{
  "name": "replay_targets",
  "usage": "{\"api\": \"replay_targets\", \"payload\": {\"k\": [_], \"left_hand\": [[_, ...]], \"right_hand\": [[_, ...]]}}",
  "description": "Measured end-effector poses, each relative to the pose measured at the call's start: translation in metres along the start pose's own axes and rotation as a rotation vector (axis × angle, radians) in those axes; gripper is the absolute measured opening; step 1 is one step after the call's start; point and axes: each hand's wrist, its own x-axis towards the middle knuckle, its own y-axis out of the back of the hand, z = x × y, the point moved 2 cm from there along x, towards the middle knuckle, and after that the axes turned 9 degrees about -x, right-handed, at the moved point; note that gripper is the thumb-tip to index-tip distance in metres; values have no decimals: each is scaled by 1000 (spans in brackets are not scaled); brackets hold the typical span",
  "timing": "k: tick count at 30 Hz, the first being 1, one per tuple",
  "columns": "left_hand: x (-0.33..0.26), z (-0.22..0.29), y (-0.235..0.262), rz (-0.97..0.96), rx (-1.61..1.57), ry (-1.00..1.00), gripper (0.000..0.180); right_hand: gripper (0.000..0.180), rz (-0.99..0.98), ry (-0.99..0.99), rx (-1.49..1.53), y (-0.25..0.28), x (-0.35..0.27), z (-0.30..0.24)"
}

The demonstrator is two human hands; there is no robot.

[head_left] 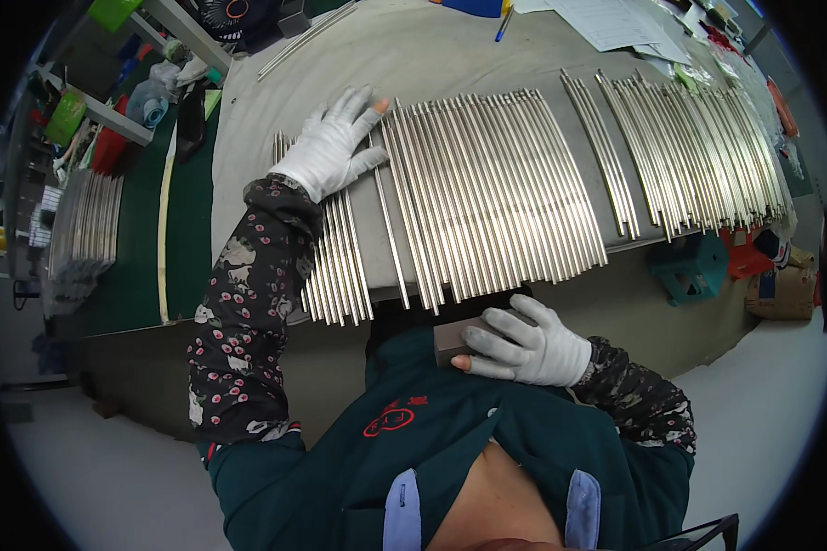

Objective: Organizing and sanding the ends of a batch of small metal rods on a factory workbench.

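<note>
My left hand (326, 147), in a white glove with a bare thumb tip, lies across the upper part of a small group of shiny metal rods (335, 266), its fingers spread. A single rod (390, 225) lies just right of that group, partly under the hand. Beside it a wide row of metal rods (492, 193) lies side by side. At the table's front edge, my right hand (542, 344), gloved too, is closed round a brown-grey rectangular block (448, 342). The block is held close to my body, below the wide row.
Farther right lie a narrow strip of rods (606, 156) and another broad row (694, 156). Papers (606, 23) and a blue pen (504, 26) lie at the back. A teal stool (691, 271) stands under the right edge. Bundled rods (87, 216) lie on the left.
</note>
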Motion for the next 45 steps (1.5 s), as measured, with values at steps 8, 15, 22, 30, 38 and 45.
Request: {"api": "replay_targets", "payload": {"k": [8,15,22,30,38,45], "left_hand": [[27,5,-12,141,-256,-13,56],[16,8,-16,152,-402,-103,52],[-42,-6,30,207,-207,-187,67],[-78,10,8,13,13,-136,73],[-3,37,-2,55,-355,-178,71],[-25,-50,-2,81,-302,129,61]], "right_hand": [[43,10,30,-95,-24,24,-1],[45,67,9,-147,-26,20,0],[44,66,-61,-8,5,18,-3],[42,93,-126,13,3,22,-2],[38,72,9,88,-13,51,-12],[32,-15,162,28,-23,81,-17]]}}
